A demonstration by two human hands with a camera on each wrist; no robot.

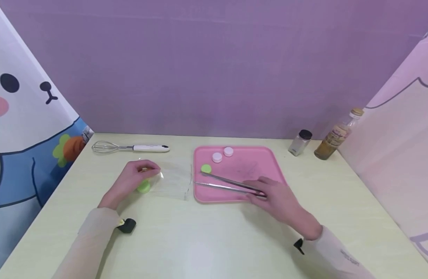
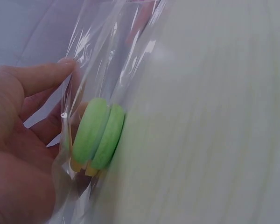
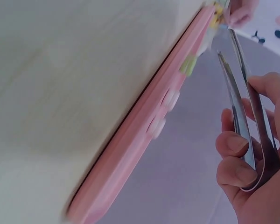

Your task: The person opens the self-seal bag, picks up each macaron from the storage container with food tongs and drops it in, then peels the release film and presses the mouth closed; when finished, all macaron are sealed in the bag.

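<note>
My left hand [image 1: 132,178] pinches the edge of a clear plastic bag [image 1: 173,180] lying on the table left of the tray. A green macaron [image 2: 91,133] shows through the plastic beside the fingers in the left wrist view. In my right hand [image 1: 278,197] are metal tongs [image 3: 240,102], their two arms spread with nothing between the tips. The tongs reach left over the pink tray [image 1: 263,159]. Near the upper tip lies another green macaron [image 1: 206,168] on the tray. Behind it sit two pale pink macarons [image 1: 217,157].
A whisk [image 1: 144,148] with a white handle lies at the back left. At the back right stand a small jar [image 1: 299,143] with a black lid and a corked bottle [image 1: 334,137] of brown liquid. A purple backdrop [image 1: 214,77] rises behind the table.
</note>
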